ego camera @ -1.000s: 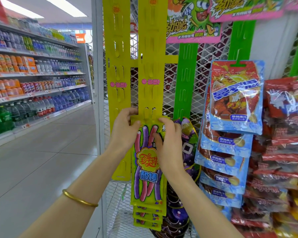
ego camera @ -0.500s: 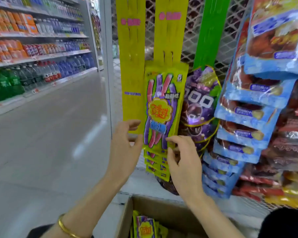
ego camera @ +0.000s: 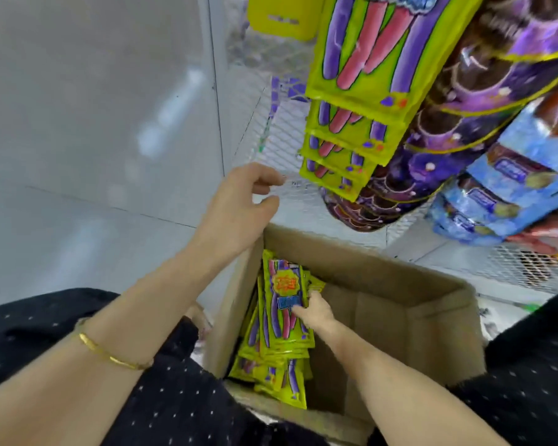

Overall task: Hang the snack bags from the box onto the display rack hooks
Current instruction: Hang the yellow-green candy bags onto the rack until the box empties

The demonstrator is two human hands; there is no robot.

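the right hand (ego camera: pixel 316 313) is gripping the top snack bag (ego camera: pixel 282 300) in the box (ego camera: pixel 399 284), fingers (ego camera: pixel 313 298) curled round it. the left hand (ego camera: pixel 239 207) is hovering above, fingers loose and empty.

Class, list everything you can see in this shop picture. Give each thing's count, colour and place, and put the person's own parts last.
cardboard box: one, brown, open, below the hanging bags
boxed snack bags: a stack, count unclear, yellow, against the box's left wall
hanging snack bags: four showing, yellow, overlapping, top centre
purple bags: several, hanging right of the yellow ones
blue bags: several, far right
wire mesh: white, behind the bags
floor: grey, left
bangle: one, gold, left wrist
dotted clothing: black, lower corners
left hand: above the box's left corner, holding nothing
right hand: inside the box, gripping the top yellow bag
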